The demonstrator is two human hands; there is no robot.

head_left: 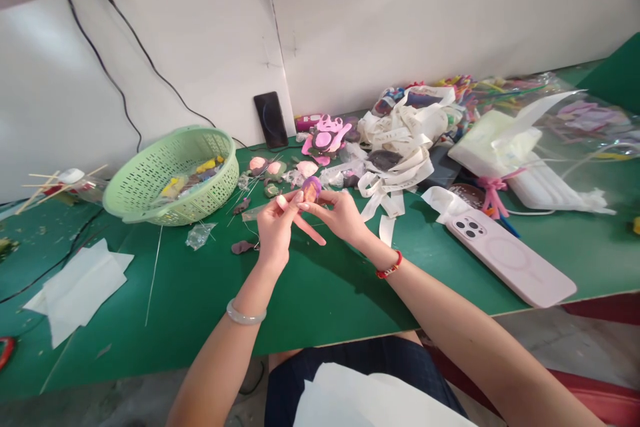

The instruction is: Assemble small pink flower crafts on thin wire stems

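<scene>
Both hands meet above the green table (pixel 345 300), near its middle. A small purple and orange piece (pixel 312 189) is pinched between the fingertips of my left hand (pixel 277 223) and my right hand (pixel 343 213). From my left hand a pink strip (pixel 310 230) sticks out toward the lower right. Its other end is hidden by the fingers. Just behind the hands lie small pink rounded pieces (pixel 306 169) with dark bits and thin wires. A dark flat scrap (pixel 243 247) rests left of my left hand.
A green basket (pixel 120 190) with yellow pieces stands at the left, near white sheets (pixel 85 290). Behind are a black phone (pixel 271 120) and a pink clay-like heap (pixel 325 139). White ribbons (pixel 400 130), a tissue pack (pixel 487 140) and a pink phone (pixel 510 257) lie right.
</scene>
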